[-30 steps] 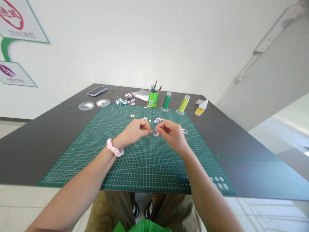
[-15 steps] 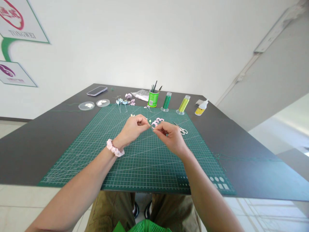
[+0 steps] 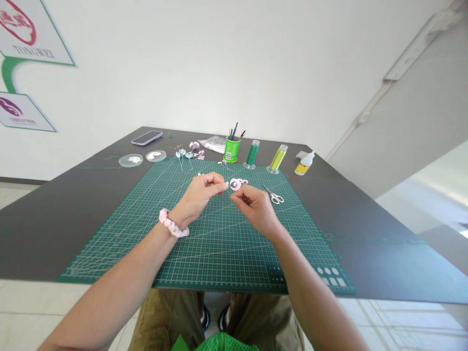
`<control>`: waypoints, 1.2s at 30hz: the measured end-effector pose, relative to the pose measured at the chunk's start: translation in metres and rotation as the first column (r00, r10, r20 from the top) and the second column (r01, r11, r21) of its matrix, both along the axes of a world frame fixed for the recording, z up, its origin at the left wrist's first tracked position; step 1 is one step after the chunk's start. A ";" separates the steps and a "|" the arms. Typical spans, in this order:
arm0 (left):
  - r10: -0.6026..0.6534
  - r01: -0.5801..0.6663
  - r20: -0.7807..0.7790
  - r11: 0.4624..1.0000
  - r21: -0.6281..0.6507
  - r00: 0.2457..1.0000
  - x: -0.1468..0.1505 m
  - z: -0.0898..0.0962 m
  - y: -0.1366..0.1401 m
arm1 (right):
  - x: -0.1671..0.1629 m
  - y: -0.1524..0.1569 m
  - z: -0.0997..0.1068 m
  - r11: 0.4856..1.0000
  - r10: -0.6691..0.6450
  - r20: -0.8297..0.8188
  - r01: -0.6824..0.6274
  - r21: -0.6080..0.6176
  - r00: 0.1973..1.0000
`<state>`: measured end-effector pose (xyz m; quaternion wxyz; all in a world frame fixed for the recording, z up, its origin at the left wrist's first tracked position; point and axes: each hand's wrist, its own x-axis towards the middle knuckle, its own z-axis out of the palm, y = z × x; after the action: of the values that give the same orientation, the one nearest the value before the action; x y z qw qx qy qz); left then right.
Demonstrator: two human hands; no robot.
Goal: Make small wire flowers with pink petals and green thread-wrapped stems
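My left hand [image 3: 200, 196] is pinched around a small flower piece with a pale green tip [image 3: 227, 184] showing beyond the fingertips. A thin stem or thread [image 3: 229, 192] runs from it to my right hand [image 3: 255, 207], whose thumb and forefinger are closed on the other end. Whether it is wire or thread is too fine to tell. Just beyond the fingers lie pink looped pieces [image 3: 236, 184] on the green cutting mat [image 3: 219, 253]. White-handled scissors [image 3: 276, 198] rest on the mat to the right of my right hand.
Behind the mat stand a green can of tools [image 3: 231, 150], a dark green thread spool [image 3: 252, 155], a yellow-green spool [image 3: 278, 159] and a glue bottle [image 3: 304, 164]. Wired flowers [image 3: 188, 155], two shallow dishes [image 3: 130, 160] and a phone [image 3: 146, 137] lie at the back left.
My right hand has shifted slightly left and down, uncovering more of the scissors. The left hand has tilted a little, with its pinch kept.
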<state>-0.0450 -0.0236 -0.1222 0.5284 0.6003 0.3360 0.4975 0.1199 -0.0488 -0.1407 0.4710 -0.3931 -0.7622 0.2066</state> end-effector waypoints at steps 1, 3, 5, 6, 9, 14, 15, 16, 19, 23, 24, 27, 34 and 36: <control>-0.012 0.012 0.015 1.000 -0.011 1.000 0.000 0.000 0.000 | 0.000 0.000 -0.001 1.000 -0.007 -0.002 0.007 -0.013 1.000; -0.027 0.028 0.034 0.999 -0.026 0.999 0.001 0.001 -0.001 | 0.000 0.001 -0.002 0.999 -0.019 -0.013 0.018 -0.036 1.000; -0.041 0.043 0.053 0.998 -0.034 0.998 0.001 0.001 -0.002 | -0.001 0.002 -0.004 0.998 -0.021 -0.042 0.019 -0.060 0.999; -0.050 0.052 0.064 0.998 -0.039 0.997 0.001 0.001 -0.002 | -0.001 0.003 -0.005 0.997 -0.018 -0.063 0.013 -0.075 0.998; -0.080 0.087 0.108 0.994 -0.065 0.991 0.000 0.002 -0.002 | -0.002 0.004 -0.006 0.991 0.011 -0.150 -0.031 -0.130 0.989; -0.127 0.143 0.154 0.985 -0.096 0.980 -0.001 0.001 -0.001 | -0.003 0.003 -0.004 0.957 0.079 -0.239 -0.141 -0.253 0.968; -0.130 0.146 0.157 0.984 -0.098 0.979 -0.001 0.001 0.000 | -0.003 0.003 -0.003 0.950 0.084 -0.239 -0.150 -0.272 0.967; -0.132 0.149 0.158 0.984 -0.100 0.979 -0.001 0.001 0.000 | -0.003 0.003 -0.002 0.945 0.087 -0.237 -0.155 -0.286 0.967; -0.142 0.157 0.148 0.982 -0.101 0.979 -0.002 0.001 -0.001 | -0.003 0.003 -0.002 0.929 0.091 -0.229 -0.166 -0.332 0.969; -0.182 0.193 0.105 0.976 -0.100 0.978 -0.002 0.003 -0.003 | -0.003 0.005 -0.002 0.900 0.123 -0.205 -0.196 -0.390 0.971; -0.198 0.207 0.091 0.974 -0.098 0.976 -0.003 0.003 -0.003 | -0.002 0.006 -0.003 0.898 0.132 -0.198 -0.202 -0.391 0.971; -0.248 0.248 0.016 0.965 -0.081 0.969 -0.004 0.004 -0.004 | 0.000 0.007 -0.004 0.917 0.121 -0.163 -0.174 -0.359 0.979; -0.294 0.297 -0.234 0.955 -0.020 0.927 -0.006 0.006 -0.006 | 0.006 0.013 -0.007 0.950 -0.005 -0.102 -0.027 -0.310 0.995; -0.287 0.302 -0.295 0.953 0.003 0.911 -0.006 0.006 -0.006 | 0.006 0.014 -0.007 0.958 -0.044 -0.099 0.014 -0.286 0.994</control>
<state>-0.0511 -0.0292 -0.1162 0.5276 0.7231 0.3037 0.3263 0.1263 -0.0347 -0.1475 0.4516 -0.4566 -0.6931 0.3273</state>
